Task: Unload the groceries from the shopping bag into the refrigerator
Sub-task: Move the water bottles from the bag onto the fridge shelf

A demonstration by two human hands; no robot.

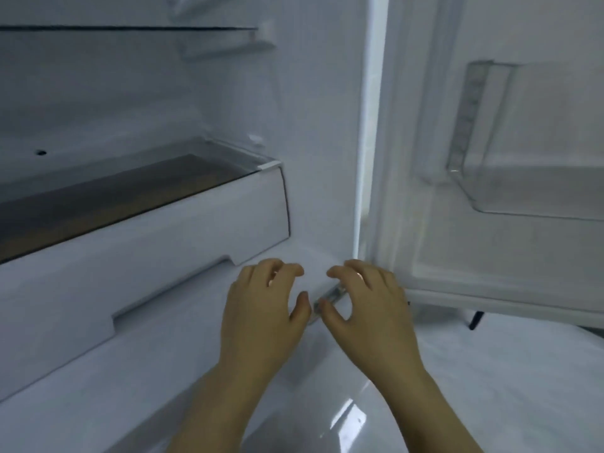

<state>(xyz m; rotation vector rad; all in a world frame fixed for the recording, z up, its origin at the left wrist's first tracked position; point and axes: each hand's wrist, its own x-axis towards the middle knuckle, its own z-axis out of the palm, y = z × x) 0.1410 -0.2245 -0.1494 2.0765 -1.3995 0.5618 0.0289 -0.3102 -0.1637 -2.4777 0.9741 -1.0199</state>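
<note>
The refrigerator (pixel 313 125) stands open in front of me, its white inside bare. A white crisper drawer (pixel 163 243) with a glass cover fills the lower left. My left hand (pixel 261 308) and my right hand (pixel 369 308) hover side by side in front of the drawer's right end, near the door's bottom hinge (pixel 330 297). Both hands have loosely curled fingers and hold nothing. No shopping bag or groceries are in view.
The open door (pixel 490 142) swings to the right with a clear door bin (pixel 523 178) on it. A glass shelf (pixel 130 28) runs across the top left. A glossy white floor (pixel 490 387) lies below, and a thin black leg (pixel 475 319) stands under the door.
</note>
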